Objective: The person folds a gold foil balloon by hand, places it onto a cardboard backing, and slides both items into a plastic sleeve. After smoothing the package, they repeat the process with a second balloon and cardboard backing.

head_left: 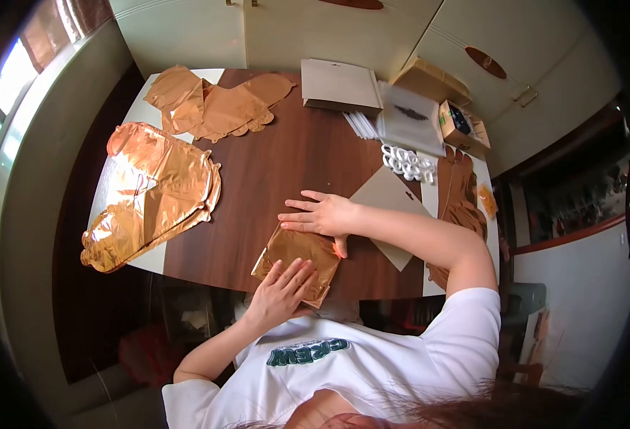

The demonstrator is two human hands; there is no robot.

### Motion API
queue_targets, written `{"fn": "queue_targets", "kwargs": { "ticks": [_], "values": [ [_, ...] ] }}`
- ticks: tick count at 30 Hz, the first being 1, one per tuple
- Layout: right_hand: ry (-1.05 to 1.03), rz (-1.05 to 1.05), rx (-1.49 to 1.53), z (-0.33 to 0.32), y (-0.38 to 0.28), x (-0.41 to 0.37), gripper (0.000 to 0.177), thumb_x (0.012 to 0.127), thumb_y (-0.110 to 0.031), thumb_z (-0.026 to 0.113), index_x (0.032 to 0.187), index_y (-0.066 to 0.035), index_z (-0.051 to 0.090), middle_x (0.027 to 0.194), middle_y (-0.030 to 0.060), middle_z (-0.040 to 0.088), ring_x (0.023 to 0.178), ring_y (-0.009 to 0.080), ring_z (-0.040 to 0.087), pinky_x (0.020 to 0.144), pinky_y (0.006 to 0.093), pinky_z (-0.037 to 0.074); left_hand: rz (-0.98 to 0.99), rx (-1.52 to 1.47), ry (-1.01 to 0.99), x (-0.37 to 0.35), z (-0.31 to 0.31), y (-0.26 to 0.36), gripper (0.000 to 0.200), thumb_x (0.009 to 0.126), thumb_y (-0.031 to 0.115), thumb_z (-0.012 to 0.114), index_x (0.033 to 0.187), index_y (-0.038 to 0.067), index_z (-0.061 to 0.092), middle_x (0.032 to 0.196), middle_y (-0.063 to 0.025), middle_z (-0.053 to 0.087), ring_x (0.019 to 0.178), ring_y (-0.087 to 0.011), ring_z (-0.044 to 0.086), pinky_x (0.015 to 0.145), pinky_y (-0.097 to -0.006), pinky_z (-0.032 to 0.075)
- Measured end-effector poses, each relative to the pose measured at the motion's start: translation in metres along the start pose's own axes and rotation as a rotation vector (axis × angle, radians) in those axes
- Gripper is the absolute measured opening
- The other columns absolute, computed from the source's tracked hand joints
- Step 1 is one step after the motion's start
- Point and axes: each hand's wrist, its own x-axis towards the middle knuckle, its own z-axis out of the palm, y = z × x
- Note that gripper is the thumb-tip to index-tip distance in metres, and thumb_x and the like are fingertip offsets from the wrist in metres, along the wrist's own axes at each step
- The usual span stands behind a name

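Note:
A folded copper-coloured foil balloon (297, 250) lies as a rough square at the table's near edge. My left hand (283, 289) rests flat on its lower part, fingers stretched out. Across the top edge of the foil lies my right hand (322, 214), its fingers spread and pointing left, the thumb by the right corner. Neither hand is closed around the foil. To the right, partly under my right forearm, is a flat grey-white card (393, 204) with a small dark hanging slot.
Flat foil balloons lie at the left (150, 186) and far left (236, 104). Toward the back right are a stack of white cards (340, 82), clear plastic bags (408, 114), white rings (408, 163) and a small box (465, 129). More foil (458, 189) lies along the right edge.

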Motion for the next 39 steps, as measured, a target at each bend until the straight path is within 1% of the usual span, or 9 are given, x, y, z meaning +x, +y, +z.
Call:
{"fn": "queue_targets", "kwargs": {
  "ticks": [13,17,18,21,22,26,32,36,39],
  "values": [
    [0.246,0.163,0.469,0.018,-0.061,-0.025,0.137,0.044,-0.071,0.077,0.151,-0.012,0.015,0.159,0.0068,0.010,0.146,0.0340,0.004,0.115,0.0555,0.011,0.070,-0.301,0.279,-0.026,-0.002,-0.016,0.039,0.081,0.017,0.061,0.120,0.011,0.061,0.121,-0.0075,0.062,0.115,-0.0272,0.058,0.102,-0.0415,0.043],
    [0.668,-0.043,1.259,0.036,-0.067,-0.045,0.107,0.069,-0.073,0.064,0.147,-0.009,0.029,0.154,0.0132,0.026,0.145,0.0327,0.010,0.116,0.0517,0.007,-0.210,-0.932,0.221,-0.023,-0.045,-0.024,0.034,0.081,0.005,0.061,0.115,0.006,0.063,0.114,-0.0123,0.065,0.107,-0.0268,0.064,0.093,-0.0345,0.050],
    [0.850,-0.078,1.429,0.022,-0.076,-0.048,0.089,0.079,-0.067,0.060,0.141,-0.007,0.041,0.141,0.0147,0.046,0.136,0.0305,0.035,0.114,0.0474,0.022,-0.367,-1.215,0.401,-0.025,-0.020,-0.023,0.021,0.090,0.002,0.054,0.108,0.003,0.063,0.100,-0.0085,0.067,0.093,-0.0176,0.066,0.078,-0.0263,0.052],
    [0.948,0.306,1.481,0.007,-0.099,-0.060,0.076,0.083,-0.056,0.064,0.136,-0.006,0.046,0.128,0.0121,0.058,0.117,0.0250,0.056,0.103,0.0415,0.041,-0.610,-1.707,0.306,-0.010,-0.030,-0.030,0.016,0.097,0.008,0.048,0.099,0.003,0.063,0.084,-0.0002,0.063,0.077,-0.0083,0.060,0.064,-0.0214,0.047],
    [1.161,0.372,1.402,-0.004,-0.106,-0.054,0.046,0.090,-0.035,0.066,0.121,-0.003,0.057,0.107,0.0067,0.066,0.093,0.0145,0.063,0.084,0.0294,0.052,-0.707,-1.782,0.326,0.000,-0.042,-0.023,0.017,0.100,0.013,0.048,0.094,0.004,0.061,0.076,0.0056,0.056,0.066,-0.0047,0.052,0.057,-0.0218,0.042],
    [1.327,0.600,1.450,-0.010,-0.105,-0.045,0.013,0.093,-0.013,0.063,0.094,0.000,0.063,0.081,-0.0020,0.063,0.076,0.0032,0.058,0.068,0.0200,0.048,-0.704,-2.060,0.113,0.011,-0.047,-0.018,0.025,0.099,0.022,0.053,0.112,0.001,0.058,0.102,-0.0041,0.065,0.093,-0.0130,0.063,0.078,-0.0298,0.052],
    [1.257,0.657,1.566,0.021,-0.100,-0.039,0.021,0.095,-0.021,0.060,0.099,0.000,0.063,0.082,0.0003,0.066,0.078,0.0054,0.061,0.069,0.0225,0.050,-0.847,-2.149,0.029,0.009,-0.025,-0.019,0.033,0.097,0.021,0.055,0.124,0.003,0.049,0.120,-0.0122,0.058,0.108,-0.0264,0.060,0.090,-0.0436,0.052],
    [1.151,0.842,1.086,0.026,-0.096,-0.065,0.038,0.094,-0.031,0.059,0.120,-0.004,0.057,0.100,0.0106,0.070,0.090,0.0197,0.068,0.079,0.0311,0.053,-0.917,-2.181,0.098,0.007,-0.024,-0.020,0.034,0.097,0.020,0.054,0.126,0.003,0.047,0.121,-0.0133,0.058,0.110,-0.0284,0.059,0.093,-0.0475,0.051],
    [0.901,1.012,0.546,0.059,-0.092,-0.100,0.050,0.091,-0.041,0.060,0.125,-0.005,0.055,0.134,0.0134,0.054,0.124,0.0306,0.050,0.099,0.0434,0.043,-0.871,-2.231,0.191,0.003,-0.033,-0.025,0.035,0.097,0.020,0.053,0.125,0.000,0.046,0.119,-0.0147,0.058,0.106,-0.0283,0.061,0.091,-0.0452,0.052]
  ]
}}
